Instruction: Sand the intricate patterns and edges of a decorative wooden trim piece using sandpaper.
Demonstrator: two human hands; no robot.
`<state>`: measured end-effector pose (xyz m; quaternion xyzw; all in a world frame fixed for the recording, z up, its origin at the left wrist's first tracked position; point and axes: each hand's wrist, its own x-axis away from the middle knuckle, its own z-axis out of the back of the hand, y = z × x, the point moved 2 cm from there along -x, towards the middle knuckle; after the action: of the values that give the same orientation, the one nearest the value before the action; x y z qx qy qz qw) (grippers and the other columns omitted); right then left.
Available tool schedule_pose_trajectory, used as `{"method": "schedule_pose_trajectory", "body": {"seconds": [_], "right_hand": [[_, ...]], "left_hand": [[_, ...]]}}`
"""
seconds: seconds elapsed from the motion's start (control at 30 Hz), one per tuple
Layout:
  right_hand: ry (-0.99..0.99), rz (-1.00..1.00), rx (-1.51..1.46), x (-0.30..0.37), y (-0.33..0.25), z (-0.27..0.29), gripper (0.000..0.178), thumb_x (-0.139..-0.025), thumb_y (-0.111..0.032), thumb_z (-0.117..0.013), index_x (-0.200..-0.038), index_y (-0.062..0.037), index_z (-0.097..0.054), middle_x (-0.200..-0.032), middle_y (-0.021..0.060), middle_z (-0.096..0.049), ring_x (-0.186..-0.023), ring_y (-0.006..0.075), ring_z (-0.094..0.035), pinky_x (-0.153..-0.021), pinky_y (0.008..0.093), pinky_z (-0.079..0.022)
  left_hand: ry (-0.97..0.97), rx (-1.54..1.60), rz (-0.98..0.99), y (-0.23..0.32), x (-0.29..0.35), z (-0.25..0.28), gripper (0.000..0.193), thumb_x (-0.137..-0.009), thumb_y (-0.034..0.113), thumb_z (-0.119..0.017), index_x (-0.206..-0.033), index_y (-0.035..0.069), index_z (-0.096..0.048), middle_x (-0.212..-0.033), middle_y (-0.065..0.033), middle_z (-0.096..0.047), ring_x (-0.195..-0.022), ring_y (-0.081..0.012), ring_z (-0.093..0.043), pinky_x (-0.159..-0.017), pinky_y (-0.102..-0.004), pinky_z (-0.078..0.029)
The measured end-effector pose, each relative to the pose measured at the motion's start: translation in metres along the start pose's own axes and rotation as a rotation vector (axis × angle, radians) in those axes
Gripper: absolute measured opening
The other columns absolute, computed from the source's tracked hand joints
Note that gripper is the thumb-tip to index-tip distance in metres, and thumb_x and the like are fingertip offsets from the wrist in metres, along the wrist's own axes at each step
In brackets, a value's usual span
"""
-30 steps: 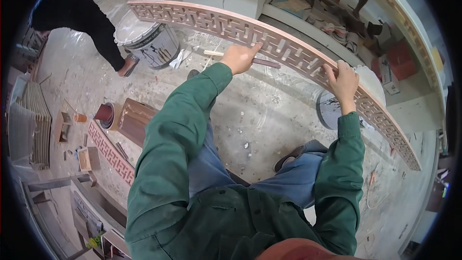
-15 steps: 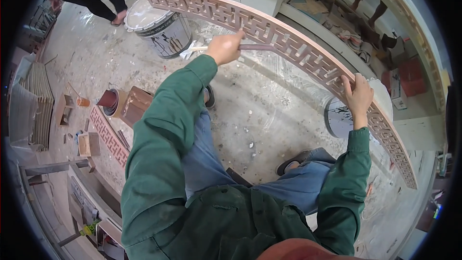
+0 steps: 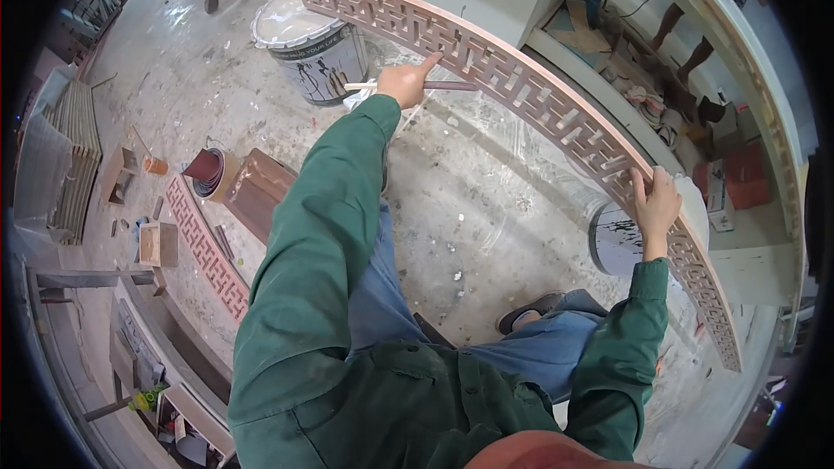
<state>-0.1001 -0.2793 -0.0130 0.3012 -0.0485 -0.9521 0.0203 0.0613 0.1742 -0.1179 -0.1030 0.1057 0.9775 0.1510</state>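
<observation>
Remotely, I had the right hand (image 3: 658, 204) gripping the pink fretwork strip (image 3: 547, 89), which ran both ways from it and passed just beyond the left hand (image 3: 403, 86), closed around a thin stick (image 3: 452, 86). Farther out, leftward, stood a bucket (image 3: 321, 71).

Glare on floor (image 3: 460, 191), dark bowed edges

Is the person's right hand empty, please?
No, the right hand grips the long pink lattice strip, its thumb on the near face.
</observation>
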Motion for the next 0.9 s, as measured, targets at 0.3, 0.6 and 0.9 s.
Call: {"method": "schedule_pose_trajectory", "body": {"seconds": [0.3, 0.6, 0.9], "right_hand": [[-0.008, 0.013, 0.009, -0.005, 0.002, -0.001, 0.037, -0.085, -0.043, -0.061, -0.081, -0.0064, -0.053, -0.076, 0.0104, -0.056, -0.076, 0.0319, -0.057, -0.063, 0.0427, -0.039], [0.009, 0.018, -0.002, -0.004, 0.005, -0.002, 0.037, -0.086, -0.042, -0.061, -0.08, -0.0068, -0.052, -0.075, 0.0099, -0.056, -0.075, 0.0312, -0.057, -0.063, 0.0433, -0.039], [-0.001, 0.007, 0.007, -0.004, 0.003, -0.001, 0.038, -0.087, -0.043, -0.059, -0.079, -0.006, -0.051, -0.075, 0.011, -0.056, -0.074, 0.033, -0.057, -0.063, 0.0435, -0.039]], "left_hand": [[-0.164, 0.167, 0.136, -0.036, 0.022, 0.024, 0.062, -0.089, 0.043, -0.056, -0.145, 0.033, -0.031, -0.11, -0.0204, -0.063, -0.103, -0.0341, -0.061, -0.084, -0.0411, -0.049], [0.136, 0.216, 0.047, -0.033, 0.035, 0.022, 0.036, -0.095, 0.035, -0.048, -0.131, 0.036, -0.051, -0.095, -0.0142, -0.063, -0.088, -0.0327, -0.062, -0.075, -0.0407, -0.049], [0.346, 0.046, 0.087, -0.024, 0.036, 0.017, 0.035, -0.092, 0.03, -0.052, -0.125, 0.04, -0.055, -0.077, -0.0102, -0.057, -0.07, -0.0309, -0.061, -0.059, -0.0417, -0.049]]}}
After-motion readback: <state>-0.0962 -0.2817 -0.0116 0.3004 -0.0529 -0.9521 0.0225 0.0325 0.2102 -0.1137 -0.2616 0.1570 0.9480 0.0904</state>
